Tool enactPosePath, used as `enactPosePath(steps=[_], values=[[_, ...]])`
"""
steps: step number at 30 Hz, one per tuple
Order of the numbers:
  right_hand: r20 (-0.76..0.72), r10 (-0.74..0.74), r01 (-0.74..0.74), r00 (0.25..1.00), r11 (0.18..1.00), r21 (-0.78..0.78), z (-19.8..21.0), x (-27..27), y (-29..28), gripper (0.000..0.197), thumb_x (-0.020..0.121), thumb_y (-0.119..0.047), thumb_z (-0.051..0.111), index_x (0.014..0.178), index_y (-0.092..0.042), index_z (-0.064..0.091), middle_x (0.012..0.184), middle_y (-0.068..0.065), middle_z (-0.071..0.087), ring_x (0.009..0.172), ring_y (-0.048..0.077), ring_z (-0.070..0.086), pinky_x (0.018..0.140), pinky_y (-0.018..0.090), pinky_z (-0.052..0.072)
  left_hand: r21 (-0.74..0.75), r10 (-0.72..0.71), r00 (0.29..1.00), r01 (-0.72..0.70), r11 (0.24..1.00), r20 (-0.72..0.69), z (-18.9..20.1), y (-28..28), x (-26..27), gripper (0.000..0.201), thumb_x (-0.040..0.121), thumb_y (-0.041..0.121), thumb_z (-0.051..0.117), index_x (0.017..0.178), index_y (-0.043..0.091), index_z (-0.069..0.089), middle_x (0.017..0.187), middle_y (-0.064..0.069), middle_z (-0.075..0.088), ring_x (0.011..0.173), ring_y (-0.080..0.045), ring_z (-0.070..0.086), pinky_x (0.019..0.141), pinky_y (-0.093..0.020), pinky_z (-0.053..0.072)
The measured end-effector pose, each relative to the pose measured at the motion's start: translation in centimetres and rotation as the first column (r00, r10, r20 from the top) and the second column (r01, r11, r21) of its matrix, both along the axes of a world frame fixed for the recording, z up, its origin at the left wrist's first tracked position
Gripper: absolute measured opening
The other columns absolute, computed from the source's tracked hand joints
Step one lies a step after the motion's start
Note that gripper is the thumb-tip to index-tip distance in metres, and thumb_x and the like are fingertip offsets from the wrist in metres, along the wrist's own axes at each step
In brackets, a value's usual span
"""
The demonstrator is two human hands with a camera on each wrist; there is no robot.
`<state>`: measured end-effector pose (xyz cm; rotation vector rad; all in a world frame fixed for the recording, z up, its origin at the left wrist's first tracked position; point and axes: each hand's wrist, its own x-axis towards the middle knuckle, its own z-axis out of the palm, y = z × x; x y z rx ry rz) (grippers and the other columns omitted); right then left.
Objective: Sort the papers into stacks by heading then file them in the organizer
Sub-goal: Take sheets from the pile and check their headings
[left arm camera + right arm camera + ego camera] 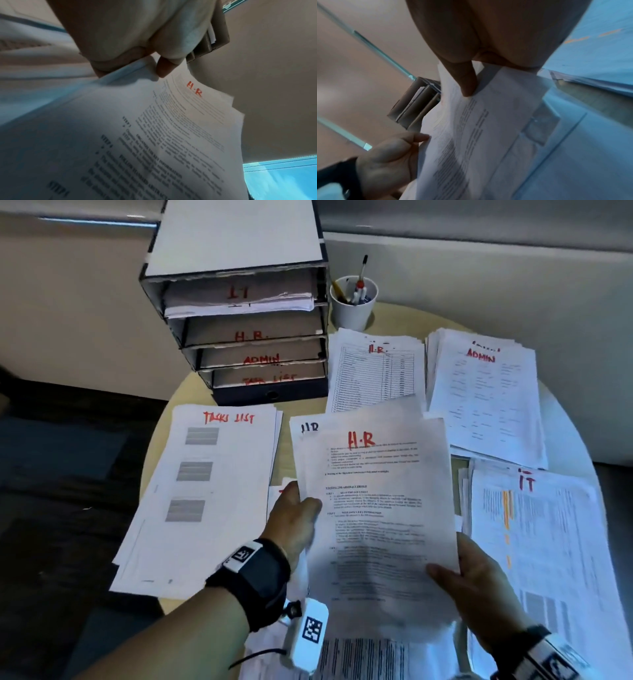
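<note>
Head view shows left hand (pixel 294 518) and right hand (pixel 479 577) pinching the H.R sheets (pixel 373 508), whose loose, fanned edges could slip apart

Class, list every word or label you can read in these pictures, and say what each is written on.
"IT": top organizer tray
"H.R.": second tray
"ADMIN": third tray
"TASK LIST": bottom tray
"TASKS LIST": left stack
"H.R": sheets held in both hands
"H.R.": far middle stack
"ADMIN": far right stack
"IT": near right stack
Printed body text: too blurred.
</note>
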<state>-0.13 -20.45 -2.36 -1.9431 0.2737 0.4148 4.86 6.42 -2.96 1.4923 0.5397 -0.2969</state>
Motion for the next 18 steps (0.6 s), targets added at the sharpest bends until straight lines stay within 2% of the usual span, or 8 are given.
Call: enactPosePath(steps=[4,6,9,11,12,14,16,18], values=[[-0.014,-0.060,0.061,0.998,0.998,0.034,-0.6,0.2,0.2,0.044,0.081,0.001,0.072,0.107,-0.033,0.063,0.098,-0.004,0.074,0.089,0.017,0.071,0.079,0.047,0.058,-0.009,0.055,0.998,-0.055,0.998,0.035,0.0,0.3,0.4,0.045,0.076,0.015,0.053,0.119,0.018,0.066,0.116,-0.004,0.073,0.109,-0.031,0.068,0.099,-0.053,0.052],[-0.035,-0.083,0.082,0.996,0.996,-0.043,-1.3,-0.2,0.2,0.034,0.081,-0.007,0.074,0.103,-0.030,0.063,0.091,-0.005,0.074,0.085,0.016,0.070,0.078,0.046,0.058,-0.074,0.109,0.993,-0.106,0.992,0.042,0.1,0.4,0.7,0.047,0.076,0.008,0.050,0.120,0.018,0.066,0.117,-0.008,0.073,0.110,-0.034,0.067,0.099,-0.054,0.051],[-0.012,-0.083,0.080,0.996,0.984,-0.158,-2.2,-0.4,0.1,0.019,0.085,-0.011,0.070,0.098,-0.024,0.066,0.091,-0.004,0.073,0.084,0.017,0.068,0.078,0.049,0.057,-0.083,0.139,0.988,-0.134,0.987,0.059,0.7,-0.1,1.4,0.043,0.076,0.011,0.051,0.116,0.020,0.065,0.113,-0.008,0.074,0.107,-0.035,0.068,0.099,-0.056,0.051],[0.025,-0.131,0.133,0.991,0.981,-0.142,-2.4,0.1,-0.3,0.012,0.085,-0.018,0.068,0.097,-0.024,0.068,0.089,-0.003,0.074,0.083,0.020,0.069,0.077,0.049,0.057,-0.089,0.124,0.989,-0.117,0.989,0.084,1.7,-0.7,2.4,0.039,0.076,0.013,0.053,0.113,0.017,0.064,0.110,-0.007,0.074,0.102,-0.032,0.069,0.094,-0.048,0.054],[0.037,-0.172,0.175,0.984,0.979,-0.107,-2.1,0.7,-0.5,0.014,0.084,-0.022,0.068,0.097,-0.024,0.069,0.088,-0.002,0.075,0.082,0.022,0.070,0.076,0.050,0.057,-0.105,0.133,0.987,-0.123,0.987,0.093,2.4,-1.0,3.0,0.034,0.075,0.015,0.055,0.108,0.015,0.064,0.102,-0.006,0.075,0.093,-0.030,0.068,0.085,-0.040,0.056],[0.023,-0.257,0.258,0.966,0.966,-0.016,-1.4,2.7,-1.1,0.013,0.086,-0.016,0.067,0.099,-0.017,0.069,0.085,0.003,0.076,0.078,0.027,0.070,0.073,0.050,0.058,-0.121,0.151,0.984,-0.139,0.983,0.098,3.6,-1.3,4.1,0.022,0.078,0.017,0.059,0.100,0.014,0.060,0.081,-0.004,0.067,0.072,-0.022,0.056,0.062,-0.026,0.047],[-0.017,-0.338,0.337,0.941,0.935,0.109,-0.2,5.5,-1.3,0.011,0.091,-0.007,0.062,0.101,-0.009,0.069,0.084,0.009,0.075,0.073,0.028,0.064,0.065,0.039,0.054,-0.081,0.091,0.990,-0.083,0.993,0.110,4.4,-1.3,4.0,0.019,0.092,0.016,0.059,0.111,0.019,0.057,0.091,-0.002,0.065,0.075,-0.017,0.054,0.061,-0.023,0.044],[-0.048,-0.377,0.379,0.925,0.908,0.178,0.9,8.7,-1.3,0.011,0.094,-0.007,0.059,0.102,-0.010,0.067,0.083,0.009,0.073,0.071,0.026,0.061,0.057,0.026,0.052,0.206,-0.139,0.987,0.120,0.971,0.082,4.0,-0.7,2.5,0.024,0.098,0.022,0.057,0.121,0.027,0.053,0.115,0.005,0.061,0.096,-0.008,0.059,0.071,-0.015,0.047]])
